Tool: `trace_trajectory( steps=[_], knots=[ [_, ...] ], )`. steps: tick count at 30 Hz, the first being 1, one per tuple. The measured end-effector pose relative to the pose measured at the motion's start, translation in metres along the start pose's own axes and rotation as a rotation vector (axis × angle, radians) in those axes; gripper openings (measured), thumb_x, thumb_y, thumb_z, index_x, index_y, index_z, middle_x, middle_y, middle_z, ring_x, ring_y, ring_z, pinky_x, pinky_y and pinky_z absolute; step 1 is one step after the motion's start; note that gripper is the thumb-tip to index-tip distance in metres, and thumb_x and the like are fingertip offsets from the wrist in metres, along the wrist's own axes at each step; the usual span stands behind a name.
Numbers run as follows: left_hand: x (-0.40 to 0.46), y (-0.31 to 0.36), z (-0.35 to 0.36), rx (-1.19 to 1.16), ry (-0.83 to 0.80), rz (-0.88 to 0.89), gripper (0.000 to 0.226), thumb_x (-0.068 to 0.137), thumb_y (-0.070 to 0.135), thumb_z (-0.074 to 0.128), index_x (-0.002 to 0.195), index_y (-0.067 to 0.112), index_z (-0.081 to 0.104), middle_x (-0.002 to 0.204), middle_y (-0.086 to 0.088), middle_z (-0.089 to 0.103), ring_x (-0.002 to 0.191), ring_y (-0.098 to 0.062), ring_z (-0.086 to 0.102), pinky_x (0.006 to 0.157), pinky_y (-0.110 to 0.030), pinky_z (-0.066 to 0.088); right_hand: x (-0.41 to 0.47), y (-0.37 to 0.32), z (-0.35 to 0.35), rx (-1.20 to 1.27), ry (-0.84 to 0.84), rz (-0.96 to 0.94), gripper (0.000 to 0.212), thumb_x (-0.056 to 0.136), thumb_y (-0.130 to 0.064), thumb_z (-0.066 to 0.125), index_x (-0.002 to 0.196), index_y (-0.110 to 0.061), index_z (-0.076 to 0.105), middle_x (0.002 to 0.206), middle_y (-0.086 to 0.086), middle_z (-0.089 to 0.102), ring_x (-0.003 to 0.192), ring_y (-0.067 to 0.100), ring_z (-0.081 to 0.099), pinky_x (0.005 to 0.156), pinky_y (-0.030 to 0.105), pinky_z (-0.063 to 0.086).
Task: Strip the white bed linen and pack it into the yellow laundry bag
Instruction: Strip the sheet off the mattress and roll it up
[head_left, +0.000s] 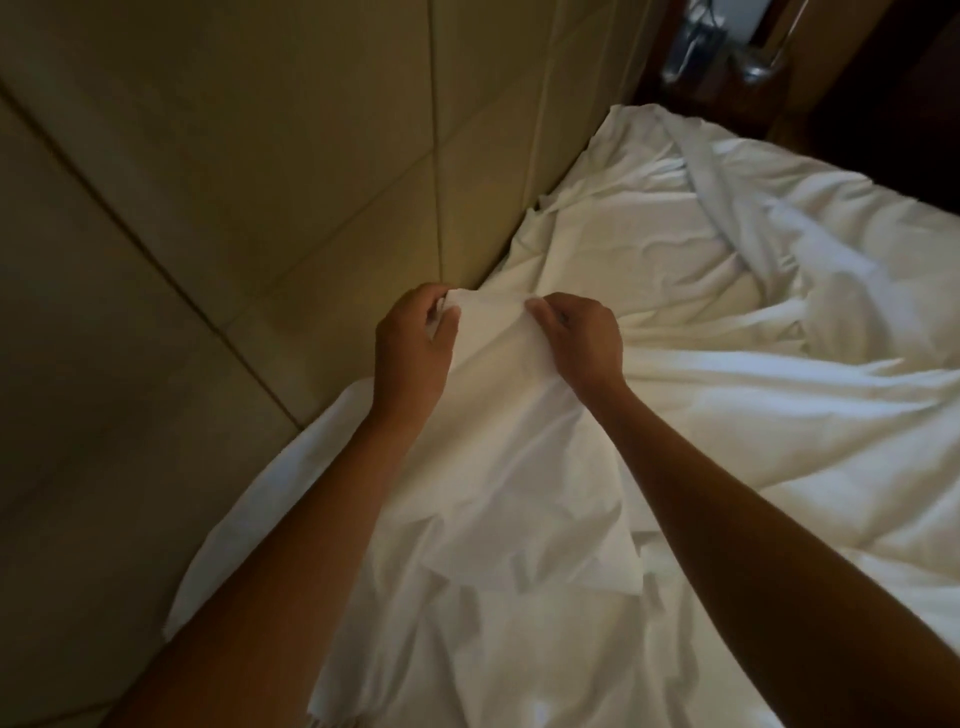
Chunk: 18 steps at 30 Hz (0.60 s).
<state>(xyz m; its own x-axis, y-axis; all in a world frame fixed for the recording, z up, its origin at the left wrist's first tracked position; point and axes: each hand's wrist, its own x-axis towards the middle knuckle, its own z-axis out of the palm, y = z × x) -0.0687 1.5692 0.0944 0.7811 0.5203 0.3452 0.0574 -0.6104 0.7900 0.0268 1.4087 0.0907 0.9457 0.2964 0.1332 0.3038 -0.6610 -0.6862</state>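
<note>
A loose piece of white bed linen (498, 415) is held up in front of me over the bed. My left hand (413, 343) grips its top left corner, fingers curled round the cloth. My right hand (579, 338) pinches the top edge a short way to the right. The cloth hangs down from both hands toward my body. More white linen (753, 374) lies rumpled across the bed on the right, with a twisted fold (706, 182) near the far end. No yellow laundry bag is in view.
A padded beige headboard wall (234, 182) runs along the left of the bed. A dark wooden nightstand (727, 62) with glassy items stands at the top right. The room is dim.
</note>
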Motion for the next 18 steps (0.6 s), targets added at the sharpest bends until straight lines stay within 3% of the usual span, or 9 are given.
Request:
trace_trajectory(
  steps=[3, 6, 9, 12, 15, 18],
  knots=[
    [0.009, -0.015, 0.026, 0.07, -0.053, 0.081, 0.043, 0.097, 0.013, 0.058, 0.138, 0.003, 0.051, 0.136, -0.015, 0.054, 0.125, -0.023, 0.05, 0.1, -0.015, 0.035, 0.042, 0.013, 0.014, -0.102, 0.016, -0.013, 0.044, 0.101, -0.046, 0.046, 0.082, -0.013, 0.068, 0.08, 0.004, 0.067, 0.081, 0.026, 0.061, 0.068, 0.034, 0.04],
    [-0.01, -0.039, 0.052, 0.194, -0.054, 0.179, 0.054, 0.101, 0.028, 0.045, 0.151, 0.009, 0.036, 0.156, -0.014, 0.034, 0.144, -0.025, 0.032, 0.114, -0.028, 0.032, 0.072, 0.03, 0.041, -0.224, -0.026, 0.006, 0.045, 0.103, -0.048, 0.04, 0.092, -0.015, 0.068, 0.093, 0.006, 0.069, 0.09, 0.028, 0.061, 0.07, 0.034, 0.035],
    [-0.038, -0.078, 0.085, 0.302, -0.196, 0.3, 0.052, 0.104, 0.035, 0.035, 0.149, 0.011, 0.042, 0.157, -0.015, 0.036, 0.146, -0.028, 0.032, 0.115, -0.04, 0.035, 0.088, 0.057, 0.079, -0.297, -0.12, 0.019, 0.042, 0.104, -0.047, 0.035, 0.097, -0.018, 0.064, 0.1, 0.005, 0.068, 0.096, 0.03, 0.062, 0.071, 0.034, 0.035],
    [-0.052, -0.136, 0.115, 0.409, -0.364, 0.222, 0.054, 0.106, 0.043, 0.025, 0.147, 0.016, 0.048, 0.155, -0.012, 0.041, 0.145, -0.027, 0.034, 0.112, -0.051, 0.039, 0.093, 0.095, 0.117, -0.274, -0.196, 0.049, 0.038, 0.105, -0.043, 0.032, 0.101, -0.018, 0.06, 0.104, 0.006, 0.067, 0.099, 0.03, 0.062, 0.072, 0.034, 0.037],
    [-0.053, -0.179, 0.138, 0.518, -0.444, 0.107, 0.06, 0.105, 0.05, 0.016, 0.15, 0.022, 0.044, 0.157, -0.011, 0.039, 0.147, -0.026, 0.031, 0.117, -0.051, 0.03, 0.09, 0.132, 0.15, -0.311, -0.22, 0.056, 0.035, 0.105, -0.044, 0.03, 0.102, -0.02, 0.056, 0.105, 0.008, 0.067, 0.1, 0.034, 0.062, 0.074, 0.036, 0.039],
    [-0.051, -0.199, 0.155, 0.623, -0.449, 0.114, 0.058, 0.102, 0.047, 0.024, 0.152, 0.025, 0.04, 0.158, -0.009, 0.036, 0.148, -0.026, 0.029, 0.12, -0.047, 0.021, 0.085, 0.156, 0.177, -0.379, -0.13, 0.009, 0.035, 0.105, -0.045, 0.028, 0.1, -0.021, 0.054, 0.096, 0.006, 0.069, 0.091, 0.035, 0.064, 0.073, 0.038, 0.043]
  ],
)
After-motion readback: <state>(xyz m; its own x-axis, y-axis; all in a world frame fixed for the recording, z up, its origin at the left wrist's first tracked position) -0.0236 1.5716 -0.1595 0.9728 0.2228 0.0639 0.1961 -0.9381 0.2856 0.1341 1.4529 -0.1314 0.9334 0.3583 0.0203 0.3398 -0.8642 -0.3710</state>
